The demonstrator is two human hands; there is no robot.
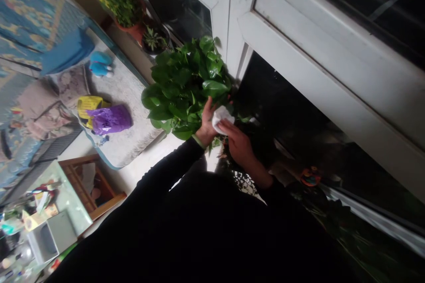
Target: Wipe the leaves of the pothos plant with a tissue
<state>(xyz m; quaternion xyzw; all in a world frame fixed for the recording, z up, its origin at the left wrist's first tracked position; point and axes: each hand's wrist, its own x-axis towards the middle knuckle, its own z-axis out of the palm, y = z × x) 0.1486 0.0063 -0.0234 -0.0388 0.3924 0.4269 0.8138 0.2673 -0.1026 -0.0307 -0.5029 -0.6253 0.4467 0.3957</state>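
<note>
A bushy potted plant with broad, glossy green leaves grows in front of me beside the window. My left hand reaches in at its near edge, palm turned up and thumb stretched out among the leaves; its other fingers are partly hidden. Against that palm lies a crumpled white tissue. The fingers of my right hand press on the tissue from the right side. Whether a leaf lies between the tissue and my left palm, I cannot tell.
White window frames with dark glass rise close on the right. More potted plants stand farther along the wall. To the left are a bed with a purple bag and blue plush toy, and a cluttered glass-topped table.
</note>
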